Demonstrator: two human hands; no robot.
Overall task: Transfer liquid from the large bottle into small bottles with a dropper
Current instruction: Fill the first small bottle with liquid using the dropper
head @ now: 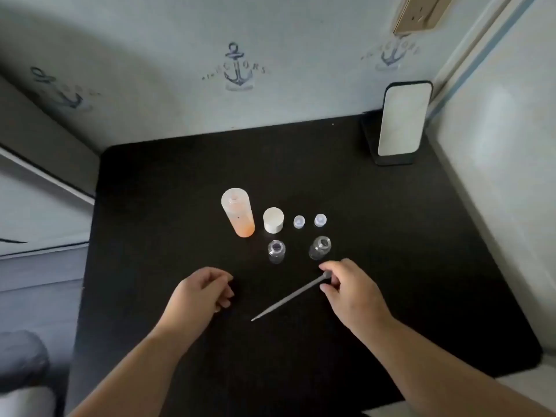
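Hands reach out over a black worktop. The right hand pinches the bulb end of a thin grey dropper between its thumb and fingers. The dropper's pointy tip aims toward 8 o'clock, near the left hand. The left hand hangs loose with its fingers softly curled, and it holds nothing.

Just past the hands, toward 12 o'clock, stand 2 small clear bottles with no lids on. The left small bottle is upright. The right small bottle sits just beside the right hand's fingertips. Behind them, 2 tiny clear stoppers lie side by side. At 9 o'clock from the stoppers sits a white cap. Next to the cap, again at 9 o'clock, stands the large bottle, open at the top, with a little orange liquid at the bottom.

Far off at 1 o'clock, a phone leans on a dark stand by the wall.
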